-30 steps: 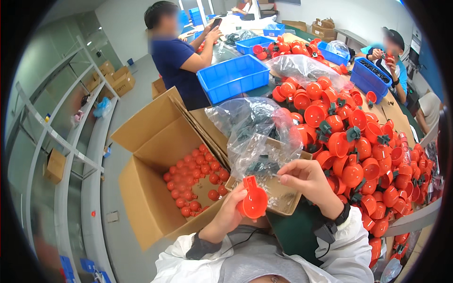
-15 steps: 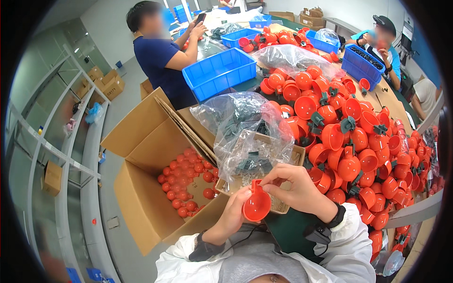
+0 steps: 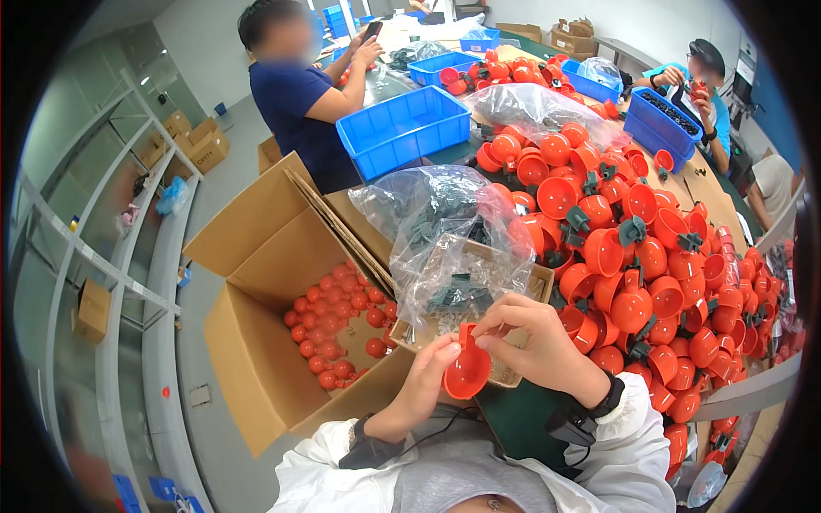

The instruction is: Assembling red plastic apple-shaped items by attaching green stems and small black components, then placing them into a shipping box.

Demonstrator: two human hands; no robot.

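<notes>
Close to my body, my left hand holds a red plastic cup by its side, with the hollow facing up and its narrow neck pointing away. My right hand is pinched at that neck, thumb and forefinger together; whatever lies between the fingertips is too small to make out. Just beyond my hands is a shallow tray of small pale pieces. A clear plastic bag with dark green parts lies partly over it. Right of my hands rises a large heap of red cups, many with dark green fittings.
An open cardboard box with several red cups inside stands at left. Blue bins sit farther along the table, one holding black parts. One person holds a phone; another handles a red piece. Metal shelving lines the left.
The view has shifted slightly. The red cup has tilted a little between my hands, while both hands keep nearly the same place. The person at far right has lowered their hands from their face.
</notes>
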